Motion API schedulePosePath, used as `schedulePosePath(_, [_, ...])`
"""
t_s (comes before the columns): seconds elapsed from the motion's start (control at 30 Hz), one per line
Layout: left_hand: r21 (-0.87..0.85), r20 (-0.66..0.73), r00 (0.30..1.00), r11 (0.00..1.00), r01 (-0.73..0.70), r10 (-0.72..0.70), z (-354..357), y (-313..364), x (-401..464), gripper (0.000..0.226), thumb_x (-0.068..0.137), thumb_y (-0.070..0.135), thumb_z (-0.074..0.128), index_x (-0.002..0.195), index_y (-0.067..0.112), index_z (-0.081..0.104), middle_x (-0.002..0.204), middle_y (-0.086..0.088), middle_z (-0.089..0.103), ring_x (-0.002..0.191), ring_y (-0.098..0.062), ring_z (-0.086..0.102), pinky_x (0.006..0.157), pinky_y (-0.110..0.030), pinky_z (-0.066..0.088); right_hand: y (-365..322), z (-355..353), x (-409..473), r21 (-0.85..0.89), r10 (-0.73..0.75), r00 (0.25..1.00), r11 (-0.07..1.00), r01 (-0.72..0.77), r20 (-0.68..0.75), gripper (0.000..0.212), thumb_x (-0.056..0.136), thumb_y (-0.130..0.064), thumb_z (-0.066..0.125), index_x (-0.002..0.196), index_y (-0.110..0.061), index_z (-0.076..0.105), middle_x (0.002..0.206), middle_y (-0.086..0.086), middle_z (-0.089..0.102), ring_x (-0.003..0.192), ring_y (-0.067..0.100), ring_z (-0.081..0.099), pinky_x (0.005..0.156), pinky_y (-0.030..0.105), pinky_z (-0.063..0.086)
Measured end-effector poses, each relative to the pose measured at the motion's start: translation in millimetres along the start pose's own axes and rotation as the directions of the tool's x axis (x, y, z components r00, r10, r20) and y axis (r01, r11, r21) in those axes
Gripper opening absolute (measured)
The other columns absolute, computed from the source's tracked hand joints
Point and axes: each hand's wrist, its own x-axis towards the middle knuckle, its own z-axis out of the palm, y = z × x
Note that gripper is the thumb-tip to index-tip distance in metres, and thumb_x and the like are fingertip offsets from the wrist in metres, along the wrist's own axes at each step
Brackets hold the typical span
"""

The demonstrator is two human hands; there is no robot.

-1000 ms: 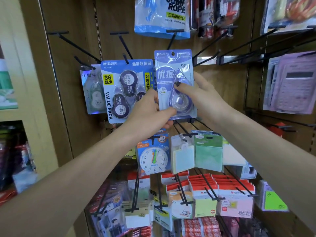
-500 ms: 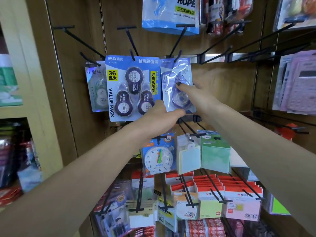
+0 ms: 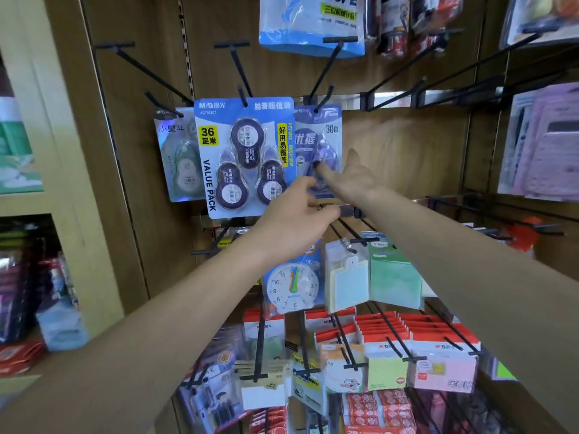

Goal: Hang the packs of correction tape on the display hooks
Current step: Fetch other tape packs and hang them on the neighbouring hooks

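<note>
Correction tape pack [image 3: 318, 145], the purple single one marked 30m, hangs from a black display hook [image 3: 324, 100] on the wooden back panel [image 3: 407, 158], its top hole threaded over the hook's tip. It sits just right of the blue value pack [image 3: 246, 156] of three tapes, whose right edge overlaps it, and that value pack hangs on its own hook. Further left, a pale single pack [image 3: 178, 158] hangs partly behind the value pack.

Your right hand [image 3: 354, 178] is open, fingers stretched forward and up, with a dark-nailed fingertip touching the blister on the lower front of the purple pack. Your thumb points upward, clear of the card. Your left hand [image 3: 297, 214] is just below the pack's bottom edge, fingers curled loosely; whether it pinches the lower corner of the card or only rests near it, you cannot tell from this angle, as the fingertips are blurred.

Above, a jump rope bag [image 3: 310, 26] hangs on a higher hook. Below your hands, a toy clock pack [image 3: 293, 285], sticky note pads [image 3: 394, 277] and red-topped note packs [image 3: 438, 349] fill the lower hooks. Calculators in packaging [image 3: 545, 142] hang on the right-hand panel.
</note>
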Motion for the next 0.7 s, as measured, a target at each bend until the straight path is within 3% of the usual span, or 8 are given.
schedulePosePath(0.1, [0.078,-0.103,0.979,0.982,-0.17,0.178,-3,-9,-10,0.035,0.097,0.016,0.066,0.131,0.02,0.056,0.125,0.002,0.064,0.109,-0.007,0.066,0.096,-0.026,0.056,9,-8,-26,-0.131,-0.108,0.992,0.986,0.099,-0.068,0.072,0.099,-0.054,0.056,0.155,-0.015,0.032,0.145,0.022,0.045,0.126,0.043,0.056,0.1,0.043,0.05])
schedulePosePath(0.2, [0.179,-0.187,0.89,0.905,-0.385,0.416,-6,-14,-38,0.023,0.095,0.005,0.064,0.117,0.013,0.064,0.114,0.002,0.067,0.103,-0.001,0.065,0.084,-0.015,0.054,13,-22,-65,-0.119,-0.251,0.953,0.965,0.233,-0.17,0.058,0.102,-0.044,0.057,0.151,-0.016,0.043,0.14,0.016,0.052,0.124,0.034,0.057,0.097,0.034,0.044])
schedulePosePath(0.33, [0.293,-0.188,0.787,0.798,-0.526,0.588,16,-39,-91,0.012,0.089,-0.001,0.063,0.098,0.006,0.066,0.095,0.0,0.063,0.089,-0.011,0.062,0.081,-0.022,0.048,37,-30,-136,-0.026,-0.384,0.849,0.915,0.402,-0.364,0.039,0.099,-0.028,0.06,0.135,-0.016,0.059,0.117,0.005,0.064,0.107,0.017,0.06,0.085,0.028,0.046])
schedulePosePath(0.43, [0.236,-0.066,0.837,0.823,-0.516,0.543,53,-81,-137,0.01,0.087,-0.004,0.063,0.091,0.006,0.064,0.09,0.001,0.061,0.082,-0.011,0.058,0.076,-0.019,0.045,77,-12,-193,0.024,-0.403,0.792,0.885,0.465,-0.459,0.026,0.094,-0.015,0.06,0.119,-0.009,0.064,0.101,0.007,0.066,0.095,0.018,0.064,0.082,0.028,0.05])
schedulePosePath(0.5, [0.187,0.032,0.886,0.868,-0.461,0.463,80,-121,-171,0.01,0.086,-0.003,0.062,0.089,0.006,0.063,0.089,0.004,0.059,0.079,-0.008,0.055,0.073,-0.02,0.044,115,13,-236,0.113,-0.309,0.831,0.909,0.401,-0.463,0.02,0.092,-0.008,0.06,0.112,-0.01,0.063,0.09,-0.002,0.063,0.084,0.013,0.06,0.074,0.022,0.046])
schedulePosePath(0.57, [0.136,0.128,0.936,0.929,-0.345,0.328,107,-166,-208,0.009,0.085,0.001,0.06,0.089,0.008,0.062,0.087,0.006,0.055,0.077,-0.008,0.053,0.07,-0.024,0.043,163,46,-280,0.195,-0.15,0.895,0.948,0.25,-0.419,0.02,0.09,-0.005,0.061,0.106,-0.017,0.061,0.082,-0.016,0.059,0.074,0.005,0.054,0.069,0.021,0.043])
schedulePosePath(0.63, [0.106,0.242,0.956,0.975,-0.194,0.164,132,-212,-248,0.006,0.087,0.007,0.058,0.092,0.01,0.06,0.088,0.005,0.056,0.078,-0.013,0.056,0.07,-0.03,0.046,218,85,-325,0.213,0.053,0.945,0.977,0.018,-0.322,0.02,0.089,-0.002,0.063,0.103,-0.017,0.061,0.076,-0.015,0.059,0.068,-0.001,0.051,0.067,0.023,0.042])
schedulePosePath(0.7, [0.12,0.36,0.933,0.991,-0.061,0.013,155,-258,-286,0.007,0.089,0.014,0.055,0.094,0.012,0.059,0.088,0.005,0.057,0.08,-0.016,0.058,0.071,-0.037,0.05,268,121,-370,0.179,0.258,0.936,0.959,-0.219,-0.238,0.018,0.092,-0.002,0.065,0.104,-0.015,0.061,0.071,-0.011,0.055,0.064,-0.001,0.051,0.066,0.026,0.041])
